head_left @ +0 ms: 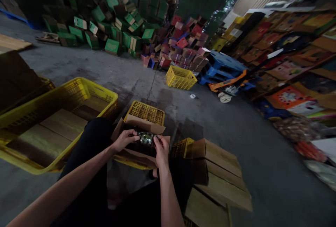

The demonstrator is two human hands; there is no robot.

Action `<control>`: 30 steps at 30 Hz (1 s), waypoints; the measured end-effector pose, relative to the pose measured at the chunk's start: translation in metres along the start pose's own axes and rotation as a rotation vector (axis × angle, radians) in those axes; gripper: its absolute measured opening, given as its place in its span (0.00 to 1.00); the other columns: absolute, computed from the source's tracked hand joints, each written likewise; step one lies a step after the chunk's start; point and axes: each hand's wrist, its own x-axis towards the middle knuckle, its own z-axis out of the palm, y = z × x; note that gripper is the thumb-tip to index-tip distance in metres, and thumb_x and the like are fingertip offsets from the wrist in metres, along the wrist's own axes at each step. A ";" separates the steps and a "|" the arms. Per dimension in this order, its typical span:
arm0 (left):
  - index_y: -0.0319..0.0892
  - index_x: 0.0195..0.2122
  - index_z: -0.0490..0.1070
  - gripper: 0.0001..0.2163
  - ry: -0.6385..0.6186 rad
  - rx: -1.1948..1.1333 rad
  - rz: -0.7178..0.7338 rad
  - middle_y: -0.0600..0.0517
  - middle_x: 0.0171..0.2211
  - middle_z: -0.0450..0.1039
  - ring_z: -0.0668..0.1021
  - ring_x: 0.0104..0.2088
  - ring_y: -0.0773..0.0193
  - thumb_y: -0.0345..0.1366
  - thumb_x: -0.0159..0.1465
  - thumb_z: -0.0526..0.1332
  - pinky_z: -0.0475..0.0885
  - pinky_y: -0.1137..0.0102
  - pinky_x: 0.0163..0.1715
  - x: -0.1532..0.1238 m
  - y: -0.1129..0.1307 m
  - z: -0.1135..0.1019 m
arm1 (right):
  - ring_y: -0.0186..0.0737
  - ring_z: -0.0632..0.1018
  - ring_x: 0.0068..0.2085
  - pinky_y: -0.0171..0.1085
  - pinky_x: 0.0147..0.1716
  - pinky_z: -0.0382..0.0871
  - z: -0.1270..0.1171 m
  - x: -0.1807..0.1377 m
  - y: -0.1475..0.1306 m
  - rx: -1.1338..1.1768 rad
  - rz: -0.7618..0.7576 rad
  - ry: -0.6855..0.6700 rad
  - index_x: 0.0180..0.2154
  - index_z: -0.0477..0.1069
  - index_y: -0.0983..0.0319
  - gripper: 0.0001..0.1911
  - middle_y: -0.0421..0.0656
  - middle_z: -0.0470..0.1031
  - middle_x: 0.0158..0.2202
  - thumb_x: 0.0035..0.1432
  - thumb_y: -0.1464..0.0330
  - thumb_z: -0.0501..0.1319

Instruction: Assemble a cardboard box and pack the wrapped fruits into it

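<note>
Head view: your grip is two-handed, with the fingers of your left hand [126, 139] and your right hand [162, 149] pinching a small, shiny, plastic-wrapped packet [146, 138] with mottled dark and pale green showing through. The packet lies directly between the two grips, its long axis running roughly from one hand to the other; neither hand is clearly nearer, as each is at an end. The contents cannot be made out.

Directly below the grip is an open-topped brown cardboard box [147, 125], its flaps spread. The far flap stands just beyond your fingers and the near flap slopes on your side, leaving a dark gap between; whether the packet touches the box's contents cannot be told. Yellow plastic lattice [146, 111] shows just past the far flap.

Left of the grip, beyond your knee, is a large yellow plastic crate [105, 94] holding flat brown cartons [67, 123]. Right of it, near your other leg, are long brown cardboard boxes [223, 164]. Well beyond the grip are a small yellow slatted crate [181, 77] and an orange pallet jack [228, 82]. Nothing visible stands between your hands; the flaps are the nearest obstruction.
</note>
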 end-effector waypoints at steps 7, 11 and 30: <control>0.40 0.28 0.72 0.19 -0.005 -0.023 -0.046 0.54 0.29 0.72 0.75 0.32 0.66 0.49 0.50 0.75 0.76 0.68 0.37 0.002 -0.003 -0.001 | 0.42 0.79 0.37 0.37 0.33 0.74 0.006 0.001 0.001 0.252 0.159 0.045 0.36 0.74 0.60 0.20 0.41 0.79 0.36 0.47 0.54 0.72; 0.39 0.34 0.76 0.18 -0.020 -0.087 -0.060 0.52 0.35 0.76 0.78 0.37 0.62 0.47 0.52 0.75 0.77 0.65 0.41 0.001 -0.005 -0.001 | 0.40 0.78 0.36 0.37 0.35 0.73 0.006 -0.001 -0.003 0.258 0.118 0.022 0.37 0.75 0.60 0.19 0.40 0.79 0.35 0.48 0.55 0.72; 0.39 0.49 0.81 0.25 -0.065 0.019 -0.009 0.43 0.48 0.81 0.81 0.47 0.48 0.52 0.57 0.71 0.78 0.61 0.43 0.001 -0.003 -0.005 | 0.38 0.77 0.35 0.36 0.38 0.72 0.007 -0.005 -0.005 0.255 0.110 -0.055 0.34 0.78 0.58 0.14 0.38 0.79 0.33 0.48 0.57 0.73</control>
